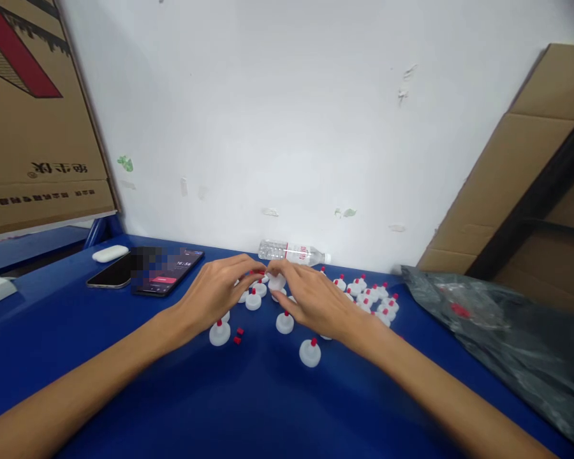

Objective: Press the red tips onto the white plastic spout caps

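Note:
My right hand (310,296) is closed around a white nozzle cap (276,282), held just above the blue table. My left hand (224,280) meets it from the other side, its fingertips pinched together at the top of that cap; what they grip is too small to make out. Below the hands stand white caps with red tips, among them one at the left (219,333), one in the middle (284,323) and one nearer me (310,353). Two small loose red tips (239,335) lie beside the left one.
Several more red-tipped caps (366,296) cluster at the right. A clear bottle (294,252) lies against the wall. Two phones (169,273) and a white case (110,254) are at the left. Dark plastic sheeting (502,344) covers the table's right side, near cardboard (502,166).

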